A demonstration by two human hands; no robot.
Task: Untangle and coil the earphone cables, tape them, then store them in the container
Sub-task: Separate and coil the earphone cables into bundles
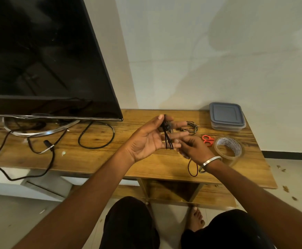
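Black cable (168,139): hanging in loops across left-hand fingers, tail trailing down to the desk.
Second cable (191,127): lying coiled on desk, near container.
Container (226,116): sitting lidded, far right corner.
Tape roll (228,147): lying flat beside scissors.

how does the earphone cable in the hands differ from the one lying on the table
The held earphone cable is wound around the left hand fingers, its tail pinched by the right hand. The coiled earphone cable lies untouched on the table, already bundled. Both are thin and black.
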